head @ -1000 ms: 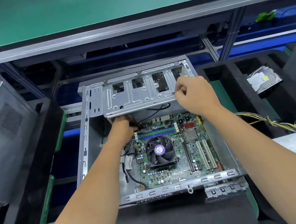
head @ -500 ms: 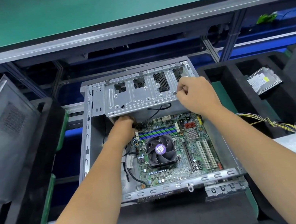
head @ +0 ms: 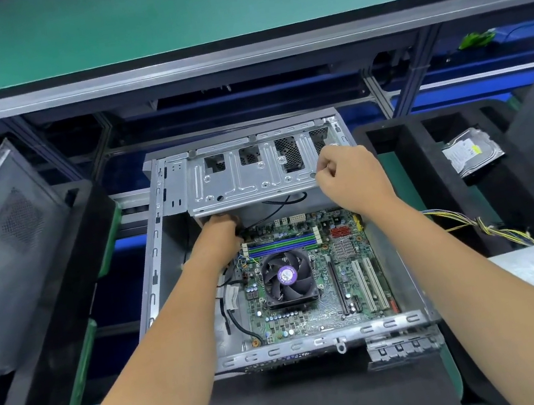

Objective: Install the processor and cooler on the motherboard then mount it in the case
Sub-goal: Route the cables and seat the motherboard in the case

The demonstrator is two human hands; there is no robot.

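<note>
Motherboard (head: 307, 276) sits flat inside the open case (head: 152, 281), cooler (head: 289, 278) with its fan mounted mid-board. Right hand (head: 347, 178) is curled, gripping the right end of the metal drive cage (head: 248, 177) at the case's far side. Left hand (head: 223, 233) reaches under the cage's near-left edge (fingers hidden beneath it, so can't tell what they hold, if anything), just beside the board's far-left corner. Hard drive (head: 471, 151) lies in the black foam tray (head: 424, 151), far right.

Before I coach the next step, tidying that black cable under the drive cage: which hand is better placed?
Left. The left hand already reaches under the drive cage beside the black cable; the right hand grips the cage's edge.
</note>
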